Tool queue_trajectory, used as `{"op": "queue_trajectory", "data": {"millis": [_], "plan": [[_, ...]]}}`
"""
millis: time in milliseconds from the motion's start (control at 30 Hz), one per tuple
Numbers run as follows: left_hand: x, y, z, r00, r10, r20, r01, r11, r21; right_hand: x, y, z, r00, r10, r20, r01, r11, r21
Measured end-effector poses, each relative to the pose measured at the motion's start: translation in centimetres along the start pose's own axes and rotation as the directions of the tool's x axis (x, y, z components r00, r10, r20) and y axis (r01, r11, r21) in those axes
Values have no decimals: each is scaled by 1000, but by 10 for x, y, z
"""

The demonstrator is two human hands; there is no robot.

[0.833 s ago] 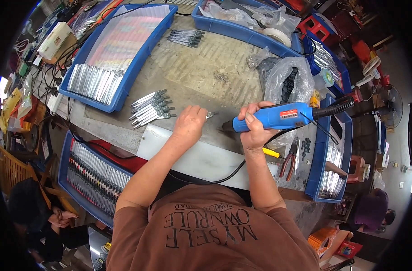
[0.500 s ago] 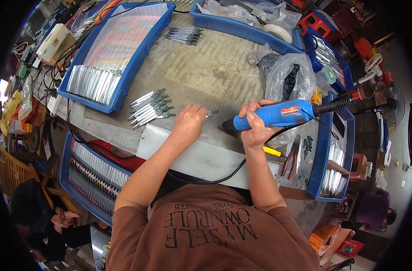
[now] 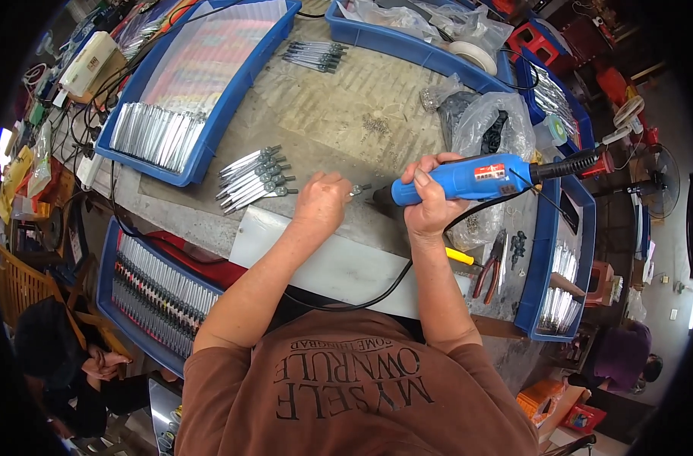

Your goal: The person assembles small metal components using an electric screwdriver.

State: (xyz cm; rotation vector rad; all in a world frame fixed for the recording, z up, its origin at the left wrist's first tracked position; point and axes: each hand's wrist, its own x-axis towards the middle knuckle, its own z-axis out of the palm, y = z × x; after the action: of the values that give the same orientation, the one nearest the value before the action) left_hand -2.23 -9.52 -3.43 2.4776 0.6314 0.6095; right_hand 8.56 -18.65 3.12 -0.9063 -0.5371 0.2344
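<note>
On the worn grey workbench [image 3: 339, 99], the small metal part [image 3: 359, 189] sat pinched in the left hand [image 3: 321, 204], near centre. The right hand [image 3: 428, 201], fingers wrapped around the blue electric screwdriver [image 3: 468, 177], had brought its tip closer to the part, suggesting driving was underway. Finished metal pieces [image 3: 255, 178] lay left.

tabletop [image 3: 324, 114]: worn grey, scuffed surface | blue trays [image 3: 232, 99]: line its edges | wooden chair [image 3: 20, 281]: lower left, beside a seated person in dark clothes [image 3: 50, 365] | red plastic stools [image 3: 536, 38]: upper right | standing fan [image 3: 654, 186]: far right | daylight: bright at left and right rims
</note>
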Motion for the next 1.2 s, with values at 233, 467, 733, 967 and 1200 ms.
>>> {"op": "queue_trajectory", "data": {"millis": [233,467,733,967,1200], "plan": [[-2,-1,1,1000,14,-14,-14,1000,-7,9,10,17,999,31,-39,-34,996,-83],[-4,-1,2,999,25,-33,-26,999,-31,12,16,20,999,52,-16,-53,991,-123],[-3,0,1,998,30,-63,-31,999,-26,12,16,20,998,54,16,-52,992,-114],[-3,0,2,996,43,-78,-45,999,-23,12,16,21,999,45,17,-43,990,-131],[-4,0,2,996,46,-78,-49,998,-37,12,20,24,996,67,63,-55,984,-167]]}}
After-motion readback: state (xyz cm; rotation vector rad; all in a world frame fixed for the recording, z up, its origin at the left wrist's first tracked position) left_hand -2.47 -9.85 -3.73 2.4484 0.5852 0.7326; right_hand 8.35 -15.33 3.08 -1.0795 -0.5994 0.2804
